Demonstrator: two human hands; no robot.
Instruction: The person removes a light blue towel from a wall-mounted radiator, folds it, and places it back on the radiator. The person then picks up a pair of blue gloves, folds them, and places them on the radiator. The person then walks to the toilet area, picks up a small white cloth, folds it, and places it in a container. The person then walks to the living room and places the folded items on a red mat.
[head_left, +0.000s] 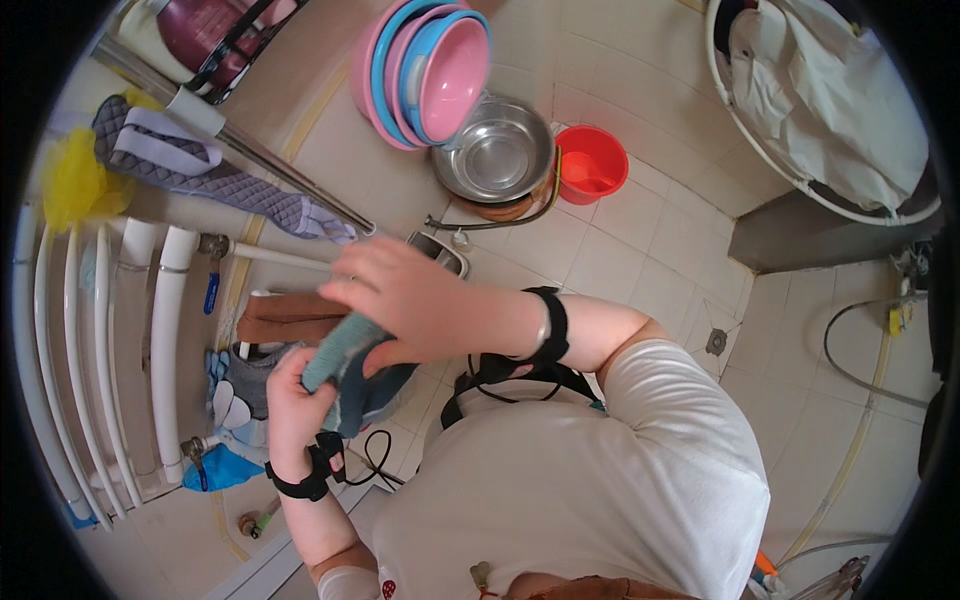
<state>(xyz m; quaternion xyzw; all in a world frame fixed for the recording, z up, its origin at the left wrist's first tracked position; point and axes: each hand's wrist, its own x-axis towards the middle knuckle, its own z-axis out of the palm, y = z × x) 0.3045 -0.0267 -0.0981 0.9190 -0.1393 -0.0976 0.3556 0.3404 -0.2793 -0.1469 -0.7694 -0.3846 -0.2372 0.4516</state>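
Observation:
My left hand (296, 394) is closed on one end of a teal fabric piece (341, 352), which looks folded or rolled. Over its other end is my right hand (409, 300), slightly blurred, with a ring on one finger. The fingers of this hand stretch to the left and its thumb is spread apart, near the fabric. Darker blue-grey cloth (379, 382) hangs below and behind the teal piece; whether they are joined cannot be told. Beyond my hands, brown cloth (289, 319) and a grey knitted item (251, 375) hang by the wall. Both wrists wear black straps.
A white radiator (169, 352) stands at the left, below a metal rail (292, 176) with a quilted strap (240, 191). Pink and blue basins (457, 79), a steel basin (499, 154) and a red bucket (592, 165) are ahead. A floor drain (716, 342) lies to the right.

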